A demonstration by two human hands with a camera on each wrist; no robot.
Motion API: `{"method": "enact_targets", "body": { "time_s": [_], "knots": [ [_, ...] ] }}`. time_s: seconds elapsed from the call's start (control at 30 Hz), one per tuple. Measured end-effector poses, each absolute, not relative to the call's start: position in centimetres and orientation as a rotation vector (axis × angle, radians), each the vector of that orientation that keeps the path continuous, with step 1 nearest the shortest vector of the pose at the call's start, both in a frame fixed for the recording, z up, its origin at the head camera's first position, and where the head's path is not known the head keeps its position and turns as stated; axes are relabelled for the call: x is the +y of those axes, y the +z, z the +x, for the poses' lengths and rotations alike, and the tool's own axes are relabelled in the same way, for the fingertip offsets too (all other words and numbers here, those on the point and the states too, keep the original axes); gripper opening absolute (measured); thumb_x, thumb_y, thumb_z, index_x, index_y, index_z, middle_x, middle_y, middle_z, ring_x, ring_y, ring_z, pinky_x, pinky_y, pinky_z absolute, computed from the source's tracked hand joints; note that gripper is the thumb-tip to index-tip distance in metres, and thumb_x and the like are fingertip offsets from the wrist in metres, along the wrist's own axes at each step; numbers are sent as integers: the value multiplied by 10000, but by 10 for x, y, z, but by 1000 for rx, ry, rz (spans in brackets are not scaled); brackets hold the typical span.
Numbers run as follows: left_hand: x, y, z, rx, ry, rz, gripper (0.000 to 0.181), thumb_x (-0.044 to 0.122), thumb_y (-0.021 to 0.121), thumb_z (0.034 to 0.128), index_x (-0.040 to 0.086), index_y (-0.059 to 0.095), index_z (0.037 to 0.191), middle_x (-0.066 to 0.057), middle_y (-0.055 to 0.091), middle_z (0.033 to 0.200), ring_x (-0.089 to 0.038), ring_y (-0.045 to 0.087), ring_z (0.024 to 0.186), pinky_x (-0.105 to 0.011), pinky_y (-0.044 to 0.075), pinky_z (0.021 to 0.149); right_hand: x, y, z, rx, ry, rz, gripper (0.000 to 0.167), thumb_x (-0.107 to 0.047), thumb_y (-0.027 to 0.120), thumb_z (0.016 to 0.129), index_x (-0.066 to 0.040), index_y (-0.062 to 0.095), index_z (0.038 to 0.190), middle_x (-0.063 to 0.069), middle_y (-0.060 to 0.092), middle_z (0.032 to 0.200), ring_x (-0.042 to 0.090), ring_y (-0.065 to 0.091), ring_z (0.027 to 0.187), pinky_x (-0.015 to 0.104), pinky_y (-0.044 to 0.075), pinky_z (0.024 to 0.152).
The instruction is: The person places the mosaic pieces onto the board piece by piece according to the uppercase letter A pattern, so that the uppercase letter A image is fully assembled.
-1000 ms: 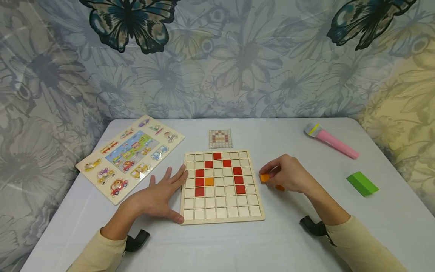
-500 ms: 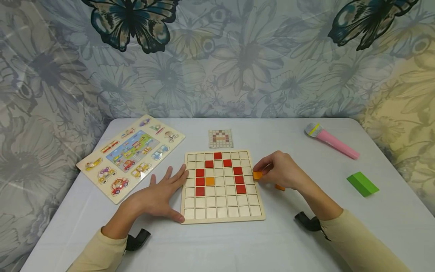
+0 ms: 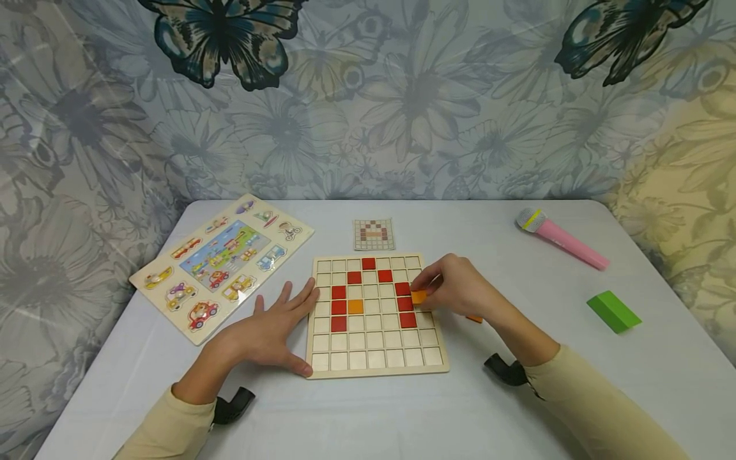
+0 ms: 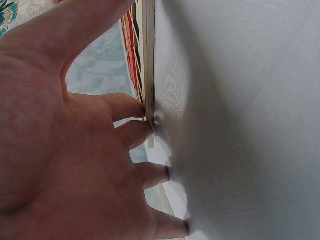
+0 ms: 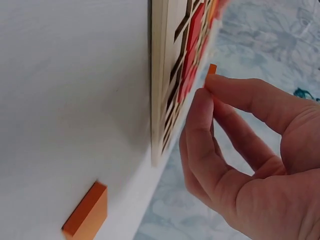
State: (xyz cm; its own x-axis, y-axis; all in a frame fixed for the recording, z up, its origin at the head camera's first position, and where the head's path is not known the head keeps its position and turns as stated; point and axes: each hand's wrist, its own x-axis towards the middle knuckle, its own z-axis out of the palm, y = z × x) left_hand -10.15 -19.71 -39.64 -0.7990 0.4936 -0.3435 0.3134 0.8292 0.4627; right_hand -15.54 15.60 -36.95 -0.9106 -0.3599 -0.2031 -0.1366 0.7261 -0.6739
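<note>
A wooden grid board lies on the white table, with several red tiles and one orange tile set in its squares. My left hand is spread at the board's left side, thumb and fingertips touching its edge; the left wrist view shows the fingers straight against it. Above the board's right part, my right hand pinches an orange tile between thumb and fingers, and the right wrist view shows that tile's edge. Another orange tile lies on the table right of the board.
Behind the board lies a small pattern card. A picture puzzle board sits at the left. Over on the right are a pink toy microphone and a green block. A floral cloth hangs behind the table.
My right hand has carried the pinched orange tile leftward, from beside the board to over its right columns. The left hand has stayed at the board's edge.
</note>
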Motion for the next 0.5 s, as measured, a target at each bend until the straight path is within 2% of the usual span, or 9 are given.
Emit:
{"method": "enact_targets", "body": {
  "time_s": [0.5],
  "knots": [
    [-198, -396, -101, 2548, 547, 603, 1349, 555, 927, 681, 111, 141, 1684, -38, -19, 1775, -491, -42, 1597, -874, -27, 1099, 134, -375, -155, 2571, -947, -442, 252, 46, 813, 717, -112, 831, 912, 10, 772, 906, 155, 649, 789, 296, 558, 730]
  ]
}}
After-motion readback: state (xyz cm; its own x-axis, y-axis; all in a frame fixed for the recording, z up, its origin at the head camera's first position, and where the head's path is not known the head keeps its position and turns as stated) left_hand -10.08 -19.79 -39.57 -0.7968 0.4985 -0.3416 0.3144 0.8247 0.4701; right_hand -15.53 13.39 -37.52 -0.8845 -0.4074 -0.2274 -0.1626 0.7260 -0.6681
